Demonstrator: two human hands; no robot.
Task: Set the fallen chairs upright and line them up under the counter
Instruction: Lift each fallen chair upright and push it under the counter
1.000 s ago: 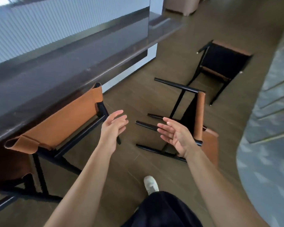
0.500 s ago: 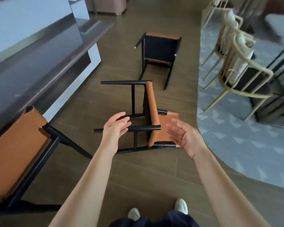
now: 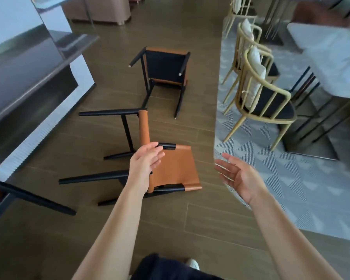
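Left hand (image 3: 146,158), open and empty, hangs over the fallen tan-leather black-framed chair (image 3: 176,166) I must lift, legs pointing left; my open right hand (image 3: 236,176) sits farther off.

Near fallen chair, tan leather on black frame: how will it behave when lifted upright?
The near chair probably lifts as one stiff piece: its black frame looks like rigid bars. The tan panel looks like slung leather, so it may give under a grip. Long slim legs suggest it could tip again if released early.
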